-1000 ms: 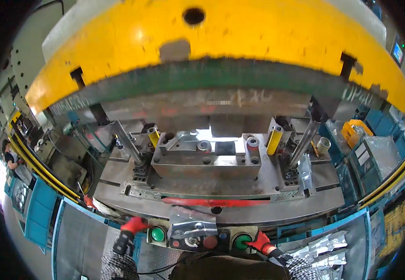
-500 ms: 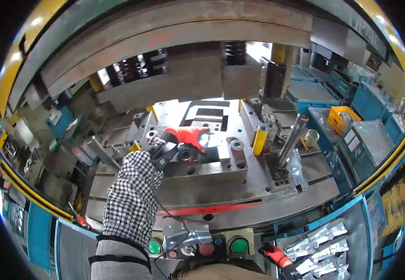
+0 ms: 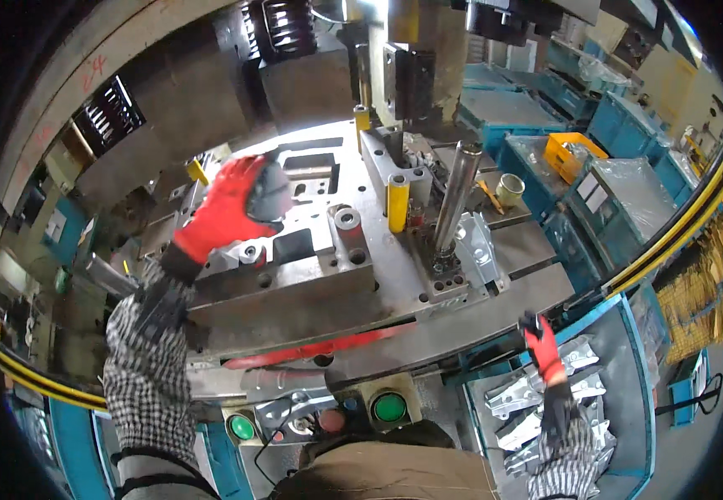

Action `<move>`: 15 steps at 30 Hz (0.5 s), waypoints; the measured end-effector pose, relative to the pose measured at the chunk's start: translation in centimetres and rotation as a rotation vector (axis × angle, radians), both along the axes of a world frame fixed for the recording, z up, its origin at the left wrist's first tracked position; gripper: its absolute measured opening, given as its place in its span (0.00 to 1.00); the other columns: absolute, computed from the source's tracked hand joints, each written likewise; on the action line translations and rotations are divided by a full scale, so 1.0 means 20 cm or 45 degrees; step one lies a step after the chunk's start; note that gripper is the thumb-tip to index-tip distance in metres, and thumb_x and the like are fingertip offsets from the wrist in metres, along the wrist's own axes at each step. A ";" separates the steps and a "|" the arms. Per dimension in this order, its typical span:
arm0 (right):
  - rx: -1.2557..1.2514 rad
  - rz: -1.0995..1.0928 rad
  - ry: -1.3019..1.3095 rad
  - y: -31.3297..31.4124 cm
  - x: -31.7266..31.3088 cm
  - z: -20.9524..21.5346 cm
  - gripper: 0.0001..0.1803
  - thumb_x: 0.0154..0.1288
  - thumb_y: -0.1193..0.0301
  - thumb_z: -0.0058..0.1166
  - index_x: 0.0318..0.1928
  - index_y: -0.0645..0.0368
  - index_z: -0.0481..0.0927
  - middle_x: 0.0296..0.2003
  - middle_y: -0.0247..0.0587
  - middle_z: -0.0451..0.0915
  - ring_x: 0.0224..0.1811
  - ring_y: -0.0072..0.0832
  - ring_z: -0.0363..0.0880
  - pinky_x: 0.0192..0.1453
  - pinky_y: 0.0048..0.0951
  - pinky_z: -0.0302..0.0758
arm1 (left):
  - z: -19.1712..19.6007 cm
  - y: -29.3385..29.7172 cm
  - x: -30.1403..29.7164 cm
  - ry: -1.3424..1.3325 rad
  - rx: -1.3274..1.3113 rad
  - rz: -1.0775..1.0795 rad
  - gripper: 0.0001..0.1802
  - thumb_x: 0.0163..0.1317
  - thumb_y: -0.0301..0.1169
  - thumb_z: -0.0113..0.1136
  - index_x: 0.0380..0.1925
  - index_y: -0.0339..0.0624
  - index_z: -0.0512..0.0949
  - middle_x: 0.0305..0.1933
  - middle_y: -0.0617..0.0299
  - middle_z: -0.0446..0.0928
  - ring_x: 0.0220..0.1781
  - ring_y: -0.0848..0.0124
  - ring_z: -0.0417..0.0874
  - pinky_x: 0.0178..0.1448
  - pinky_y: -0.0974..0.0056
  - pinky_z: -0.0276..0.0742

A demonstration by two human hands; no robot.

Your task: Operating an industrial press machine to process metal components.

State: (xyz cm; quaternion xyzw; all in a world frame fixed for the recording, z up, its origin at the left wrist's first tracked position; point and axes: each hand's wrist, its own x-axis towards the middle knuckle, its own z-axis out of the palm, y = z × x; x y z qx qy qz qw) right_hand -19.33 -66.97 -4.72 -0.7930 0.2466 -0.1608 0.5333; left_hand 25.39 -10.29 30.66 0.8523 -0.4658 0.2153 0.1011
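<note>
My left hand [image 3: 232, 204], in a red glove, is raised over the left part of the lower die [image 3: 282, 287] in the press. Its thumb and fingers curve apart around a blurred grey patch; I cannot tell whether that is a held piece or the glove's dark fingers. My right hand [image 3: 544, 350], in a red glove with dark fingertips, hovers at the far side of a blue bin [image 3: 645, 392]. Its fingers stretch forward with nothing visible in them. Several silvery stamped metal parts [image 3: 578, 358] lie in that bin below it.
A steel guide post [image 3: 459, 196] and a yellow post [image 3: 397, 204] stand right of the die. A stamped metal part [image 3: 478, 250] leans beside the guide post. Near me are green buttons [image 3: 390, 407] and another metal part [image 3: 291, 392]. An orange crate [image 3: 574, 154] sits far right.
The view has turned right. My left hand has lifted up from the die and appears larger. My right hand has moved forward from the bin's near left side to its far side.
</note>
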 end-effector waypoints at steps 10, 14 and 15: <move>-1.162 0.074 0.459 -0.16 1.50 0.03 0.54 0.60 0.63 0.73 0.82 0.58 0.56 0.75 0.62 0.65 0.76 0.55 0.68 0.79 0.48 0.68 | -0.29 0.46 -1.18 0.116 -0.006 0.138 0.60 0.39 0.55 0.84 0.71 0.36 0.71 0.75 0.37 0.67 0.76 0.36 0.68 0.79 0.33 0.60; -1.194 0.008 0.601 -0.19 1.73 -0.17 0.54 0.62 0.68 0.70 0.83 0.56 0.51 0.77 0.65 0.61 0.77 0.58 0.68 0.78 0.50 0.70 | -0.77 0.54 -1.46 0.427 0.072 0.250 0.59 0.37 0.52 0.83 0.71 0.40 0.72 0.72 0.34 0.68 0.75 0.33 0.68 0.79 0.29 0.59; -1.200 -0.007 0.602 -0.19 1.76 -0.22 0.54 0.62 0.69 0.69 0.83 0.55 0.50 0.77 0.65 0.60 0.77 0.59 0.68 0.78 0.50 0.70 | -0.88 0.52 -1.53 0.459 0.109 0.264 0.60 0.35 0.52 0.83 0.72 0.41 0.71 0.73 0.33 0.67 0.76 0.34 0.67 0.80 0.29 0.58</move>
